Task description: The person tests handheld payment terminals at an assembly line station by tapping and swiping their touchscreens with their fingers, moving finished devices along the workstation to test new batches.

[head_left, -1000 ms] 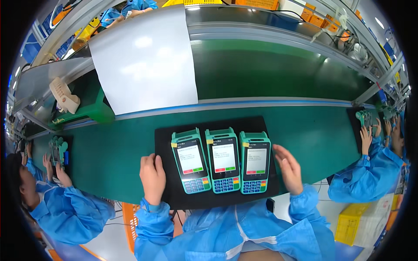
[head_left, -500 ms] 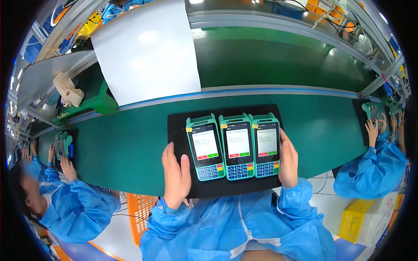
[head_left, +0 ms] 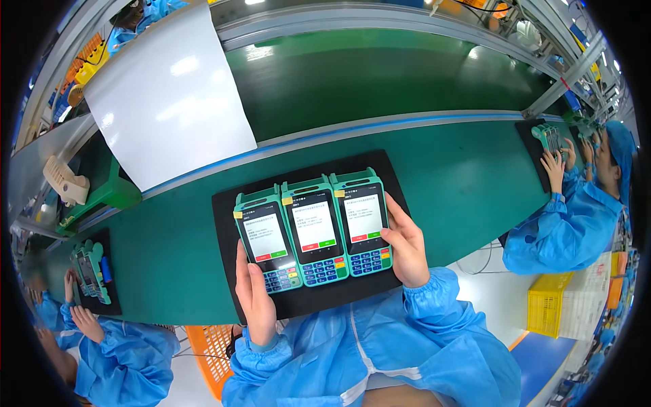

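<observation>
Three teal-cased payment terminals stand side by side on a black mat (head_left: 325, 302): the left terminal (head_left: 265, 234), the middle terminal (head_left: 312, 220) and the right terminal (head_left: 361, 210). Each has a lit screen with a red and a green button, a keypad below and a yellow tag at its upper left corner. My left hand (head_left: 255, 298) lies against the left terminal's outer side, fingers straight and thumb apart from them. My right hand (head_left: 405, 244) grips the right terminal's outer edge, its thumb over the front by the green screen button; some fingertips are hidden.
The mat lies on a green workbench (head_left: 461, 183). A large white sheet (head_left: 173, 102) hangs at the far left, beside a beige handheld device (head_left: 66, 180) on a green stand. Co-workers in blue smocks handle similar terminals on both sides. An orange basket (head_left: 209, 353) stands below the bench.
My view has turned, so mat and terminals appear farther left and tilted. My right thumb has come over the right terminal's front, and my left hand has closed in on the left terminal's side.
</observation>
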{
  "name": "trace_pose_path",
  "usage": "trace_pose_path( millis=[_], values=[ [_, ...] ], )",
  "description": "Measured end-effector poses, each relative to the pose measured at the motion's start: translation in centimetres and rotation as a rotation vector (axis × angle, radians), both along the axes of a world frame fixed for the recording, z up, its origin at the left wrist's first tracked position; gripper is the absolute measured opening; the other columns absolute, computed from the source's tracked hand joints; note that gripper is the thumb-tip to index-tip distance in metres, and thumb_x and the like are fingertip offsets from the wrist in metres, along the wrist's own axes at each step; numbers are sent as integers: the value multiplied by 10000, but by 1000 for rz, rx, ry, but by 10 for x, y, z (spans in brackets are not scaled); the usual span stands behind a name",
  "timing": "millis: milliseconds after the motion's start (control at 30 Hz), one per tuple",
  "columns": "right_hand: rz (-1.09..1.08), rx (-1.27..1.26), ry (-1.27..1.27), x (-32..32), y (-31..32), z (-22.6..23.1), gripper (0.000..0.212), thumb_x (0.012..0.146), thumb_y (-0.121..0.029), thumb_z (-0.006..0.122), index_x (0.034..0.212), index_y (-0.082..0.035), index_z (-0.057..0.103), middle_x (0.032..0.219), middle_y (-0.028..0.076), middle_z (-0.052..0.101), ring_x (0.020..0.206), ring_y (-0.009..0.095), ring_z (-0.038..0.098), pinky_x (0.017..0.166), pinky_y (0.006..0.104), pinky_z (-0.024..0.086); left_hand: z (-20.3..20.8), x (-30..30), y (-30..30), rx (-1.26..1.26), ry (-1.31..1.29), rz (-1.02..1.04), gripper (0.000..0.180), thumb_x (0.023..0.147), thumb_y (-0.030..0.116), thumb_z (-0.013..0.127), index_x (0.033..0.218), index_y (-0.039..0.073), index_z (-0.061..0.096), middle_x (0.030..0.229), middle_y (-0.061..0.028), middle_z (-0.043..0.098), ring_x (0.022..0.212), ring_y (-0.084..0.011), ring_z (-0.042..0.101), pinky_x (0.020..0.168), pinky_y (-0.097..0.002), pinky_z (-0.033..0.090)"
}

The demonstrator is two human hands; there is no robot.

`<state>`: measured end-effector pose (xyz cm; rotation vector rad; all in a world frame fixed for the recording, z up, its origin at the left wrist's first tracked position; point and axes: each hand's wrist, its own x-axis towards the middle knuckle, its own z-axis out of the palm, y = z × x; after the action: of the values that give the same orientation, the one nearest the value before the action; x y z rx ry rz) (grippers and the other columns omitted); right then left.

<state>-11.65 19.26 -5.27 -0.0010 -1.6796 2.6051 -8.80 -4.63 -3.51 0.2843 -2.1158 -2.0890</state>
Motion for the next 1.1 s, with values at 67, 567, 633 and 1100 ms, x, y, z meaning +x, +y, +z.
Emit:
trace_pose_path(
  millis=[67, 567, 633, 1100],
  values=[
    [14, -16, -4, 0, 2, -1, 615, 840, 92, 426, 1435, 54, 273, 1469, 186, 337, 1355, 262, 346, 1108, 354, 279, 0, 1, 2, 7, 6, 5, 520, 1021, 273, 391, 1425, -43, 302, 1359, -175, 465, 1213, -203, 470, 1024, -306, 352],
    [3, 588, 36, -4, 2, 13, 671, 851, -16, 583, 1425, 80, 250, 1434, 213, 353, 1327, 282, 371, 1073, 360, 323, -11, 1, 7, -49, 43, 45, 490, 903, 42, 561, 1331, -77, 352, 1231, -159, 500, 1123, -189, 491, 972, -304, 388],
    [-42, 820, 37, -5, -9, 23, 797, 821, -112, 666, 1419, 116, 189, 1405, 280, 345, 1298, 347, 395, 1061, 380, 332, -13, 2, 10, -165, 99, 42, 509, 890, 43, 569, 1330, -77, 342, 1246, -171, 478, 1143, -201, 469, 988, -315, 361],
    [-215, 1245, 69, -5, -36, 23, 967, 734, -288, 770, 1383, 141, 198, 1340, 334, 354, 1231, 472, 375, 1043, 482, 307, -16, -2, 13, -77, 96, 67, 465, 880, 40, 573, 1282, -64, 365, 1258, -164, 455, 1153, -201, 454, 1003, -327, 339]
  ],
)
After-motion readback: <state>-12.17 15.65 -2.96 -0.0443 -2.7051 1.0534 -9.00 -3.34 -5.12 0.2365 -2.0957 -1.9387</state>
